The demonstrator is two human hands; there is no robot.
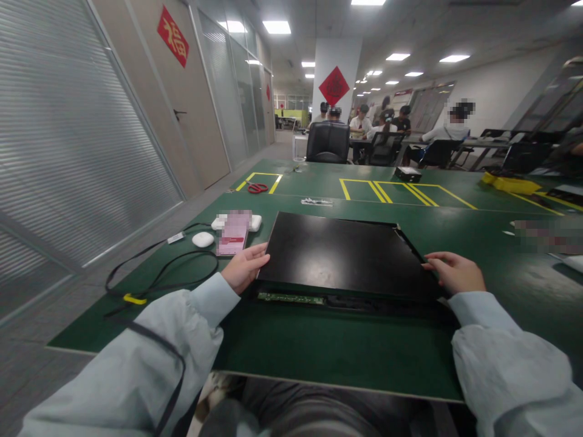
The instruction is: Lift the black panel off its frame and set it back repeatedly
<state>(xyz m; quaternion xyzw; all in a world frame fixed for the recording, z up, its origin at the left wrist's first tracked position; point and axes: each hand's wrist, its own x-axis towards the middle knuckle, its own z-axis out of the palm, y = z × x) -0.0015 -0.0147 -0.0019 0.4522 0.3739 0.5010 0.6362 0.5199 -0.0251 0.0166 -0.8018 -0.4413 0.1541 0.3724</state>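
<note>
A flat black LCD screen panel [341, 252] is in front of me over the green table, its glossy face upward. My left hand [246, 267] grips its left edge, thumb on top and fingers closed around the side. At the right edge, my right hand [455, 271] has thumb and fingers pinched on the panel's border. Below the near edge lies a narrow green circuit board [291, 298], with a dark strip [378, 304] to its right. A thin black frame piece shows along the panel's right side; whether it is attached I cannot tell.
On the green table [337, 346], a phone [234, 233], a white earbud case [203, 240] and a black cable [182, 282] lie left. Red-handled scissors [257, 188] and a small black box [407, 175] are farther back. A yellow object [510, 182] is at right. People sit beyond.
</note>
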